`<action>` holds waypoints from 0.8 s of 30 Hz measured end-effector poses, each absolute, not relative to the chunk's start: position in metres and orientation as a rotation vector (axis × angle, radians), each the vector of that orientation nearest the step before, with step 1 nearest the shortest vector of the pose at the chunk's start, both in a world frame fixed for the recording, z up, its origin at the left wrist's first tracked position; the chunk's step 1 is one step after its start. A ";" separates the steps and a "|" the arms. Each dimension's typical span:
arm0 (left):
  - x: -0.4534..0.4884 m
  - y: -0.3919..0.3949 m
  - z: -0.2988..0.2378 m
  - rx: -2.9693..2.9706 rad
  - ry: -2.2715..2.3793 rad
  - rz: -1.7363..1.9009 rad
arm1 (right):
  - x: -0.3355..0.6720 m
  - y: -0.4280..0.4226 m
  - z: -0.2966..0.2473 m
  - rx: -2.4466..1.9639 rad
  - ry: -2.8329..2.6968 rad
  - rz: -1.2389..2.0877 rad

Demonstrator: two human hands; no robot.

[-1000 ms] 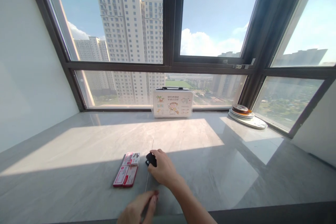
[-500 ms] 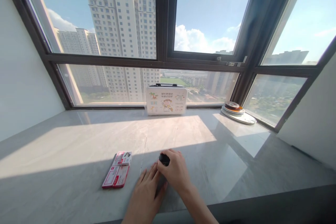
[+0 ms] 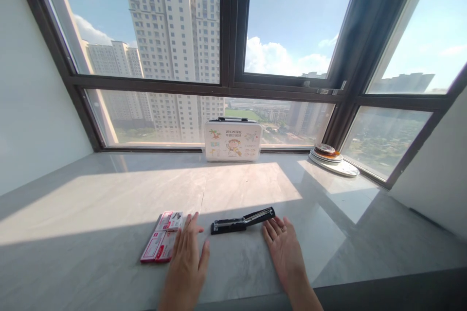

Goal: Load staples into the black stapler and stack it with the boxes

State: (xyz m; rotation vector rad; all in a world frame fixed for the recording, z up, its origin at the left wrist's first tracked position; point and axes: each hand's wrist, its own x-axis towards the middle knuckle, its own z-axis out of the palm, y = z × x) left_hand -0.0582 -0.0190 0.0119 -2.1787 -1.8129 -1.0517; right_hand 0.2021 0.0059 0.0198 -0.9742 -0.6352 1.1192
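A black stapler (image 3: 230,225) lies unfolded on the marble-patterned sill, its two arms spread apart in a shallow V with the metal inner parts showing. Close to its raised right end is my right hand (image 3: 286,251), fingers stretched out and holding nothing; whether the fingertips touch the stapler I cannot tell. My left hand (image 3: 187,258) is left of the stapler, open, with the thumb apart from the fingers. Beside it are flat red-and-white boxes (image 3: 153,246), one with a stapler picture, partly covered by that hand.
A white case (image 3: 232,153) with cartoon prints and a black handle stands against the window. In the right corner sits a stack of plate-like discs (image 3: 333,164). Dark window frames (image 3: 175,86) border the sill (image 3: 109,204) at the back, and walls close both sides.
Both hands have moved apart, left hand leftward and right hand rightward. The black object that they covered now lies uncovered as an unfolded stapler. The camera view has shifted slightly.
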 end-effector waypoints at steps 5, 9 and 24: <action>-0.100 -0.041 0.001 -1.783 -1.855 -1.066 | 0.216 -0.027 0.002 -1.102 -0.657 0.999; -0.117 -0.056 -0.008 -1.985 -1.869 -0.980 | 0.203 -0.040 0.016 -1.420 -1.215 0.893; -0.042 -0.023 0.034 -2.831 -1.877 -1.241 | 0.199 0.000 0.029 -1.619 -1.795 0.844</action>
